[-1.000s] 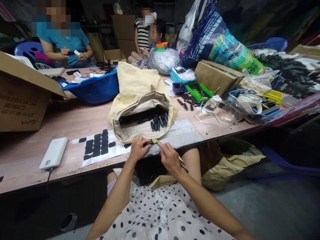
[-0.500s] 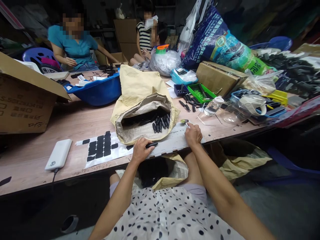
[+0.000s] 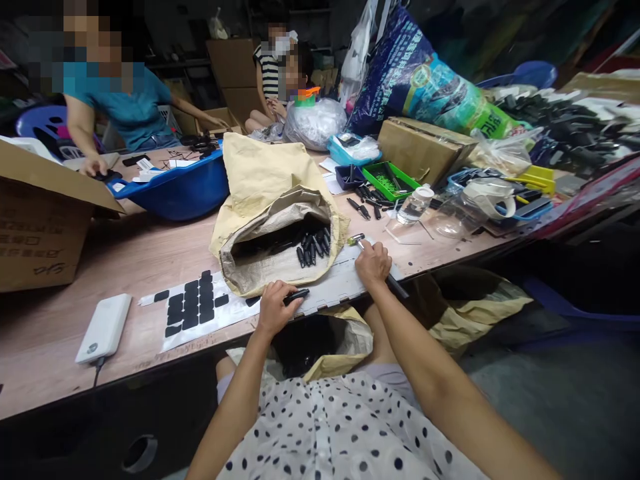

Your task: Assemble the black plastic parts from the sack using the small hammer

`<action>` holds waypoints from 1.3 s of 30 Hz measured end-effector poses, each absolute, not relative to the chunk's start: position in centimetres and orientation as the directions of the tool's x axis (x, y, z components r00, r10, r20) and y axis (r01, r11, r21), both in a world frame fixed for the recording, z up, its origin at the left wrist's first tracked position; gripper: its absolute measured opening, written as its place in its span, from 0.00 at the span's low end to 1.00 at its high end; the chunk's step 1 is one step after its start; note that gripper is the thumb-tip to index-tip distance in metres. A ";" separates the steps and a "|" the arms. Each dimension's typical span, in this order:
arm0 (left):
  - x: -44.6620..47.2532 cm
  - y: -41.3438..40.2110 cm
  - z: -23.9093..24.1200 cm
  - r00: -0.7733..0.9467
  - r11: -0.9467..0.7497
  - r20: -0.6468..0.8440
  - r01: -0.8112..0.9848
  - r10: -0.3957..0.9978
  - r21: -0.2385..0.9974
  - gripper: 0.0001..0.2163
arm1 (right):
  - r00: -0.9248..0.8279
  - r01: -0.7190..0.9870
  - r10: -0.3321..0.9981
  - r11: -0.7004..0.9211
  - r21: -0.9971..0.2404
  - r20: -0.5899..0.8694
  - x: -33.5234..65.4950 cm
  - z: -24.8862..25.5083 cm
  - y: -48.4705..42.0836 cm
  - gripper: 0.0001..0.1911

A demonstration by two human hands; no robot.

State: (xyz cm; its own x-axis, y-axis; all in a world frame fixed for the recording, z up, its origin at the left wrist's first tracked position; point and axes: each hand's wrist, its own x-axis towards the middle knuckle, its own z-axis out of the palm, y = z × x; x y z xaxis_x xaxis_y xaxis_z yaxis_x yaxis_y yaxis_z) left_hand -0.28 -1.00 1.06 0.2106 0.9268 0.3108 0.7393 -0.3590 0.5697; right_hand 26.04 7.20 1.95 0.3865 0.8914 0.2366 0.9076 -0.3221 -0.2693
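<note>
My left hand (image 3: 273, 309) is closed on a small black cylindrical part (image 3: 297, 295) at the table's near edge. My right hand (image 3: 373, 263) is closed around a thin tool (image 3: 356, 239) with a yellow-green tip, resting on a grey plate (image 3: 336, 283). Just beyond both hands lies an open tan sack (image 3: 270, 200) with several more black parts (image 3: 313, 249) at its mouth. A white sheet with black pads (image 3: 193, 308) lies left of my left hand.
A white power bank (image 3: 103, 328), a cardboard box (image 3: 43, 215) and a blue basin (image 3: 175, 190) sit to the left. Right of the sack are a green tray (image 3: 389, 180), a bottle (image 3: 415, 204), a brown box (image 3: 423, 148) and bags. Other people sit across the table.
My right hand has left my left hand and moved right, carrying the tool to the grey plate. My left hand has kept the black part at the table edge.
</note>
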 end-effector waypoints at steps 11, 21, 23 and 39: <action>1.2 -9.3 -1.5 0.336 -0.517 0.428 0.738 0.839 0.434 0.09 | 0.371 0.917 0.890 -0.304 -0.260 0.267 25.7 1.8 7.3 0.21; 3.8 6.1 2.6 -0.295 0.067 0.184 0.671 0.938 0.738 0.06 | 0.360 0.917 0.897 -0.290 -0.274 0.255 25.5 1.8 7.4 0.22; 4.1 8.0 2.3 -0.322 0.138 0.130 0.689 0.938 0.712 0.05 | 0.355 0.918 0.900 -0.284 -0.276 0.252 25.4 1.8 7.4 0.22; -0.6 0.5 2.4 0.203 -0.315 0.246 0.714 0.948 0.626 0.05 | 0.361 0.918 0.896 -0.294 -0.265 0.258 25.5 1.5 7.5 0.22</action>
State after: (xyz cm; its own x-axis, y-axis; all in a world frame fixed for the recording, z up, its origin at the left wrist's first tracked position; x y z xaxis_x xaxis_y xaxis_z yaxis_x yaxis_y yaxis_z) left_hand -0.62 0.47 2.43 0.2028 0.9479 0.2456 0.7137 -0.3148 0.6257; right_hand 25.52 7.46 1.50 0.3613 0.8961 0.2576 0.9183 -0.2940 -0.2651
